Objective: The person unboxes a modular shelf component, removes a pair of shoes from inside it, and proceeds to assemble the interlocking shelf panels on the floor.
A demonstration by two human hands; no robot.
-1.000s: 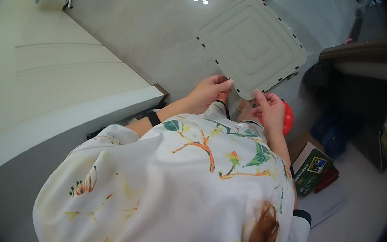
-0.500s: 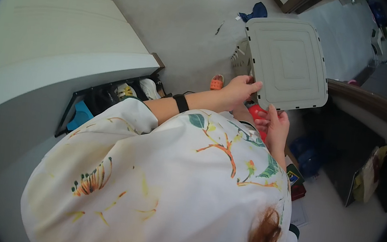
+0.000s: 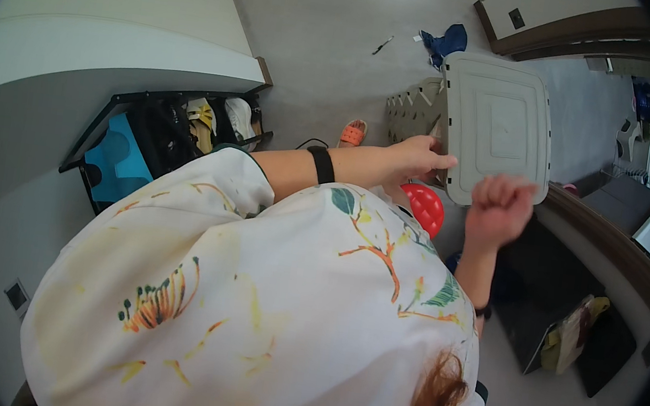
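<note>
A grey plastic crate with slotted sides (image 3: 415, 117) is tipped so that its flat, ridged panel (image 3: 505, 128) faces me. My left hand (image 3: 419, 159), with a black band on the wrist, grips the crate's near left edge, thumb on the rim. Its other fingers are partly hidden behind that edge. Just over the panel's near right corner is my right hand (image 3: 500, 208), curled into a fist and slightly blurred. Nothing shows in it, and whether it touches the panel cannot be told. A shiny red rounded object (image 3: 424, 209) sits below the crate.
At the left, a black rack (image 3: 122, 101) holds shoes and a blue item (image 3: 118, 160) beside a pale cabinet (image 3: 138, 10). An orange sandal (image 3: 354, 133) is on my foot. Dark blue cloth (image 3: 445, 44) and a pen-like object (image 3: 382, 44) lie on the floor beyond.
My right hand has left the crate's near edge, moved right and curled into a fist. My left hand stays on the crate's edge. The view has shifted, with more of the slotted side showing.
</note>
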